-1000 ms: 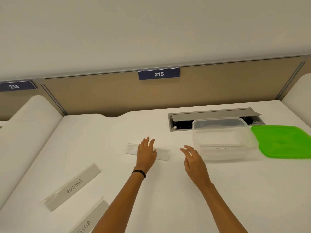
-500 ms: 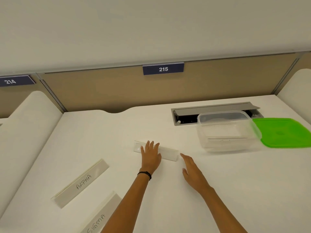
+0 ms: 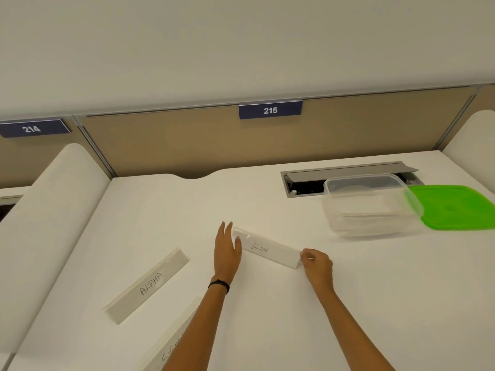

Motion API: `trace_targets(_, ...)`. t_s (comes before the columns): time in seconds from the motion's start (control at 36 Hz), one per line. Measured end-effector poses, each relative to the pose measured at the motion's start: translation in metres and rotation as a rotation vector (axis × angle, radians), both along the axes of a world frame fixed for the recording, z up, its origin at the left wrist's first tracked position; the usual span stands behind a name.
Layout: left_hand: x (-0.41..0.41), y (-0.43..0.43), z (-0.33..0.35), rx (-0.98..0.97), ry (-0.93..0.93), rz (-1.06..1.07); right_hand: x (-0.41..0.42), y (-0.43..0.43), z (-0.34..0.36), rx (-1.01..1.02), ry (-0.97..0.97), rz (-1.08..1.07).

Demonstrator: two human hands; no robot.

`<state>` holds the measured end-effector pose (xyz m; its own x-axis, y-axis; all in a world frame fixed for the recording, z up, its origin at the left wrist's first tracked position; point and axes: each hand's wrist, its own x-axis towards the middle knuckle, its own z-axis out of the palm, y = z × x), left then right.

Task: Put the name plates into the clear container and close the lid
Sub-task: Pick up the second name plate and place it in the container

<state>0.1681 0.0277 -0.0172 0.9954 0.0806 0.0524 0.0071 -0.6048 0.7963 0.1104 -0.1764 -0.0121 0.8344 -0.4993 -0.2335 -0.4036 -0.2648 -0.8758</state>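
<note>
Head view: LION name plate [image 3: 268,249] lies on the bench [image 3: 267,317], between both hands. Left hand [image 3: 227,251] is released, straight fingers against the plate's left end, thumb on its face. Right hand [image 3: 317,263] pinches the right end. ALPHA name plate [image 3: 150,283] lies left. Clear container [image 3: 371,207], apparently holding plates, stands open beside the green lid [image 3: 458,207].

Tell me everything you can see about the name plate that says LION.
The LION name plate is a long, white, tent-folded strip with LION handwritten in dark ink. It sits slantwise on the white desk, its lettered face toward the camera. The left hand touches its left end with straight fingers, thumb on the face; the right hand pinches its right end.
</note>
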Motion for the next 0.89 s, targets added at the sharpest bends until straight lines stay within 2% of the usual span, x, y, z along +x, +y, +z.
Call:
trace_targets(0.22, 0.016, 0.019, 0.001, -0.097, 0.279, -0.156, -0.004, 0.014, 0.022, 0.3, 0.055, -0.063)
trace_targets(0.44, 0.009, 0.024, 0.004, -0.14, 0.3, -0.194, -0.01, 0.026, 0.031, 0.29, 0.092, -0.071)
trace_targets(0.58, -0.003, 0.024, 0.004, -0.181, 0.289, -0.111, -0.011, 0.027, 0.029, 0.284, 0.103, -0.131)
trace_targets(0.89, -0.033, 0.006, 0.017, -0.243, 0.32, -0.022, -0.023, 0.01, 0.044, 0.279, 0.136, -0.072)
